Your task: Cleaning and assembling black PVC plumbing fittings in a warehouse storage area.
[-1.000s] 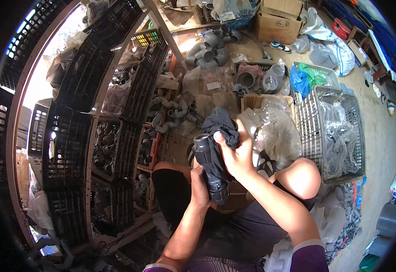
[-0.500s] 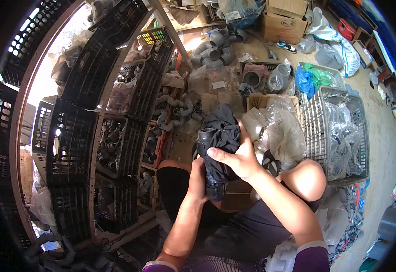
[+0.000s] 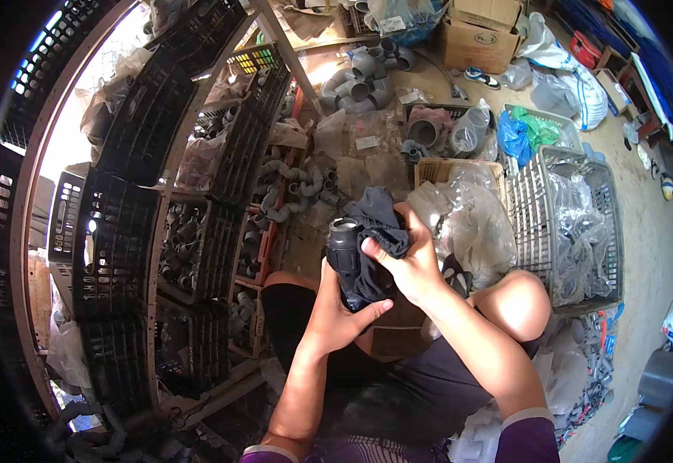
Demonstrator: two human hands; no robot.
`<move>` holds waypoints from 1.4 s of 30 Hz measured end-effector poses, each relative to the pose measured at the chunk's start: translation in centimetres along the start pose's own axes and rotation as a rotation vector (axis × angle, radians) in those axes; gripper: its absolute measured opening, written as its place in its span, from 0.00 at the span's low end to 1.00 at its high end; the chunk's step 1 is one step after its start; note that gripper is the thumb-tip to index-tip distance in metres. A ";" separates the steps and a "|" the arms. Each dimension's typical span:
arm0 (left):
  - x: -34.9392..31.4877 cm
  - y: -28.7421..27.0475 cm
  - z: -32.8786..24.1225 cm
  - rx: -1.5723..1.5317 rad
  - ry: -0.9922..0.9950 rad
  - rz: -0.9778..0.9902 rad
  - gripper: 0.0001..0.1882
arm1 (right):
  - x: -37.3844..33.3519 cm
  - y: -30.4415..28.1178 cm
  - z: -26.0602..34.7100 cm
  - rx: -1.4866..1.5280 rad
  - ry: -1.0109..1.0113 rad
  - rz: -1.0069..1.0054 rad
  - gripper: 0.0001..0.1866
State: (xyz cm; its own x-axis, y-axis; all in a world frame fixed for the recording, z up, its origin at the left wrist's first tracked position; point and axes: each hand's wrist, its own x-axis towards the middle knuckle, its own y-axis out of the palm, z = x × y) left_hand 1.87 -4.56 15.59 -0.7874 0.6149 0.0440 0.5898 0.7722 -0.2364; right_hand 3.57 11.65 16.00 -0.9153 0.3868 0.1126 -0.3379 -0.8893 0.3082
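A black pipe fitting, cylindrical with a round opening at its upper end, is held upright in front of my lap. My left hand wraps round its lower left side, thumb stretched out across the bottom. A bunched black cloth lies against the fitting's right side, gripped by my right hand with the thumb pressing on it. The cloth touches the fitting and hangs down along it. The fitting's lower end is partly hidden by my left hand and the cloth.
Black crates of fittings fill a rack on the left. Grey pipe bends lie on the floor ahead. A tan crate with clear plastic bags stands at front right, beside a grey crate. Cardboard boxes stand farther back.
My left hand has shifted its hold on the fitting, its thumb now showing across the bottom. The cloth has bunched differently, baring more of the fitting's upper part.
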 end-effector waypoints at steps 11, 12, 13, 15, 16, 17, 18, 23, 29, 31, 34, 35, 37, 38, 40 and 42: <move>-0.3 1.8 -1.6 0.466 -0.080 -0.223 0.46 | 0.1 0.9 0.3 0.115 -0.037 0.047 0.26; -0.5 1.8 -1.5 0.465 -0.080 -0.220 0.46 | 0.5 0.4 0.5 0.092 -0.011 0.078 0.25; -0.6 1.7 -1.4 0.462 -0.049 -0.193 0.45 | 0.6 0.1 0.6 0.098 0.022 0.074 0.24; -0.7 1.6 -1.0 0.484 0.020 -0.150 0.45 | 0.6 -0.3 0.8 0.140 0.062 0.063 0.22; -0.6 1.4 -0.9 0.483 0.021 -0.149 0.45 | 0.6 -0.4 0.8 0.138 0.062 0.061 0.22; -0.6 1.1 -0.8 0.410 0.053 -0.106 0.44 | 0.6 -0.7 0.6 0.097 0.028 0.057 0.22; -0.6 1.0 -0.7 0.336 0.084 -0.064 0.42 | 0.7 -0.8 0.7 0.055 -0.006 0.053 0.23; -0.7 1.1 -0.9 -0.043 -0.018 0.093 0.40 | 1.0 -0.9 1.1 0.188 0.196 -0.056 0.23; -0.3 0.1 0.4 0.001 -0.031 0.037 0.39 | 0.3 -0.9 0.5 0.640 0.333 0.074 0.24; -0.2 0.0 0.9 0.038 -0.033 0.004 0.39 | -0.1 -0.5 0.9 0.767 0.327 0.121 0.26; -0.1 0.0 1.0 0.088 -0.036 -0.059 0.40 | 0.0 -0.5 1.4 0.906 0.376 0.199 0.26; -0.1 0.1 0.6 0.180 -0.009 -0.090 0.40 | 0.0 -0.8 1.1 0.699 0.320 0.239 0.25; -0.1 0.2 0.1 0.277 0.014 -0.105 0.42 | 0.4 -1.1 1.1 0.494 0.296 0.265 0.26; -0.2 0.3 0.0 0.276 0.014 -0.103 0.42 | 0.4 -1.2 1.0 0.494 0.296 0.262 0.26; -0.3 0.6 -0.2 0.363 0.072 -0.100 0.42 | 0.3 -1.2 0.5 0.421 0.219 0.241 0.25; -0.3 0.5 -0.4 0.397 0.102 -0.114 0.41 | 0.3 -0.5 0.3 0.483 0.234 0.185 0.21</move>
State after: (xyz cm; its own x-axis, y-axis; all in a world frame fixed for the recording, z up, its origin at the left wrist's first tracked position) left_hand 2.52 -4.29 15.86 -0.8103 0.5568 0.1825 0.3692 0.7270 -0.5789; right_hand 3.52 12.32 16.17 -0.9925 0.1217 0.0106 -0.0787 -0.7035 0.7064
